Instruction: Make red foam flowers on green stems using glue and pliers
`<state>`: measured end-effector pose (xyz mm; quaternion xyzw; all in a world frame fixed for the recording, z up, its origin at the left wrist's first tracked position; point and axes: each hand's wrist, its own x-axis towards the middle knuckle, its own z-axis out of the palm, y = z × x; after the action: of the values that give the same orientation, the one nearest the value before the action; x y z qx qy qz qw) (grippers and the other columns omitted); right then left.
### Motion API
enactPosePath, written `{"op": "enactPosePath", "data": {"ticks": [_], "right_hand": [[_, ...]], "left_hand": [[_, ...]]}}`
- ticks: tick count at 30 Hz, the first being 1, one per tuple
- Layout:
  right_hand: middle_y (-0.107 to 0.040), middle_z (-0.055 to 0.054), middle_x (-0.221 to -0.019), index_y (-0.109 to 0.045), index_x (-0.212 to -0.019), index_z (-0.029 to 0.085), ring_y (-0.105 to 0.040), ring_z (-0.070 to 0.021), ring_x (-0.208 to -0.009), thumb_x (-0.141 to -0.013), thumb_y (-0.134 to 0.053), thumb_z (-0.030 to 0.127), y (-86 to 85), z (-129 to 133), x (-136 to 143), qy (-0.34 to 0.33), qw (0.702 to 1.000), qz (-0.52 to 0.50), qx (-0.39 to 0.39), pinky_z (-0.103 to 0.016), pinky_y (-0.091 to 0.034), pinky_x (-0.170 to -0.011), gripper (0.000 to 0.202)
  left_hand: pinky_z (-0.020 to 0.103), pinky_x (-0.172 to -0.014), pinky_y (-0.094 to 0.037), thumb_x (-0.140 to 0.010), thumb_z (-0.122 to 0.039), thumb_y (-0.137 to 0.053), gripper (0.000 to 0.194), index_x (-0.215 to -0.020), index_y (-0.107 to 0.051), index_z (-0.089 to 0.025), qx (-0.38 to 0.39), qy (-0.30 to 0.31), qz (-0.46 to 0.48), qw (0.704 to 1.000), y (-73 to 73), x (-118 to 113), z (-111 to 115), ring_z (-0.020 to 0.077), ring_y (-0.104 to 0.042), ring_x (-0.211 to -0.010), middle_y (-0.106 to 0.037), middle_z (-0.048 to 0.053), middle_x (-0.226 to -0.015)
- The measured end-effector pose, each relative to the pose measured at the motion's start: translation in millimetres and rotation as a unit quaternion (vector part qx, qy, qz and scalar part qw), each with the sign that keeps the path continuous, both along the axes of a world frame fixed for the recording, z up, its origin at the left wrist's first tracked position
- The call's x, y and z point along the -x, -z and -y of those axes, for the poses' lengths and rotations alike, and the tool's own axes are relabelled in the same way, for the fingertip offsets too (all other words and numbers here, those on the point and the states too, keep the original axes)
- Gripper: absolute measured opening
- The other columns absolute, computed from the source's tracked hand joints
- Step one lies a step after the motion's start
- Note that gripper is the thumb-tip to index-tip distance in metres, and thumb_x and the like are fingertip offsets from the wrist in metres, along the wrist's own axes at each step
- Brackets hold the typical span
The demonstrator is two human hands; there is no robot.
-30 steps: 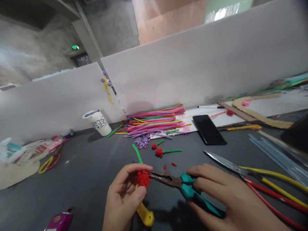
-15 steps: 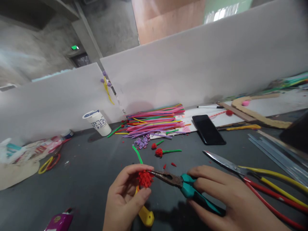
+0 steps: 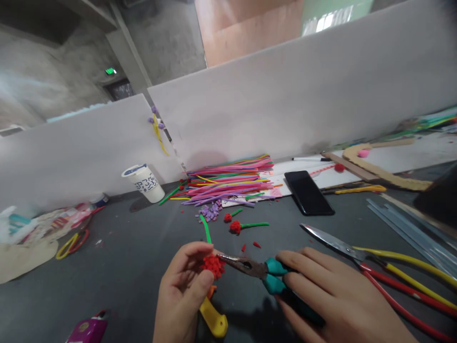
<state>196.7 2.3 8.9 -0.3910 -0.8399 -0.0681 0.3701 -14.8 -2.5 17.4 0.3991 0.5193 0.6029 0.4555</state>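
Observation:
My left hand (image 3: pixel 183 290) pinches a red pipe-cleaner flower (image 3: pixel 214 267) between thumb and fingers, and its green stem (image 3: pixel 205 228) sticks out beyond the fingers. In my right hand (image 3: pixel 332 290) is a pair of needle-nose pliers (image 3: pixel 273 276) with teal handles. Their narrow jaws reach the upper right side of the flower; I cannot tell if they grip a strand. Just below my left hand lies a yellow handle (image 3: pixel 214 320), partly hidden by it. Two smaller red flowers on green stems, the nearer one (image 3: pixel 235 227) larger, lie ahead with loose red bits (image 3: pixel 256 244).
Colourful pipe cleaners (image 3: pixel 232 181) and cut purple pieces (image 3: pixel 211 211) lie ahead, with a white cup (image 3: pixel 146 183) to their left. A black phone (image 3: pixel 309 193) and big shears (image 3: pixel 330 238) are on the right. A purple lighter-like object (image 3: pixel 87 329) sits front left. White panels (image 3: pixel 285 100) stand behind.
The flower and the plier tips have shifted slightly left and downward together. The green stem now points more upright. My right hand has moved a little left with the pliers.

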Motion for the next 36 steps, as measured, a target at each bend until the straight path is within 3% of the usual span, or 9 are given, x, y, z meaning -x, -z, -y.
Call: {"op": "enactPosePath", "data": {"ticks": [5, 15, 25, 36], "right_hand": [[-0.074, -0.004, -0.087, -0.069, -0.079, 0.023, -0.068, -0.0186, -0.077, -0.079, -0.057, 0.016, -5.3, 1, -2, -0.012, 0.998, -0.042, 0.033, -0.028, -0.056, -0.071, 0.014], [-0.071, -0.003, -0.078, -0.065, -0.070, 0.024, -0.067, -0.0159, -0.067, -0.078, -0.055, 0.015, -7.8, 1, -2, -0.027, 0.996, -0.053, 0.073, -0.025, -0.056, -0.064, 0.015], [-0.070, 0.001, -0.083, -0.069, -0.076, 0.026, -0.069, -0.0128, -0.075, -0.076, -0.061, 0.013, -7.5, 1, -3, -0.042, 0.985, -0.068, 0.150, -0.020, -0.055, -0.067, 0.015], [-0.074, -0.004, -0.090, -0.068, -0.076, 0.023, -0.067, -0.0194, -0.080, -0.078, -0.058, 0.017, -3.3, -1, -4, -0.014, 0.997, -0.066, 0.042, -0.029, -0.055, -0.069, 0.013]], "left_hand": [[0.021, -0.055, -0.054, -0.063, -0.038, -0.086, 0.034, -0.089, -0.074, -0.020, 0.018, 0.004, 0.050, 0.999, -2.4, 0, -2, 0.0184, -0.068, -0.069, -0.077, 0.008, -0.083], [0.022, -0.053, -0.054, -0.060, -0.037, -0.087, 0.031, -0.083, -0.076, -0.019, 0.017, 0.017, 0.052, 0.998, -4.3, 1, 0, 0.0164, -0.064, -0.063, -0.074, 0.006, -0.080], [0.019, -0.055, -0.052, -0.057, -0.037, -0.089, 0.031, -0.081, -0.078, -0.021, 0.013, 0.026, 0.072, 0.997, -7.8, 0, 1, 0.0154, -0.064, -0.065, -0.074, 0.005, -0.078], [0.021, -0.054, -0.055, -0.059, -0.036, -0.088, 0.032, -0.084, -0.076, -0.019, 0.005, 0.001, 0.057, 0.998, -4.8, -2, 1, 0.0170, -0.066, -0.067, -0.076, 0.008, -0.084]]}}
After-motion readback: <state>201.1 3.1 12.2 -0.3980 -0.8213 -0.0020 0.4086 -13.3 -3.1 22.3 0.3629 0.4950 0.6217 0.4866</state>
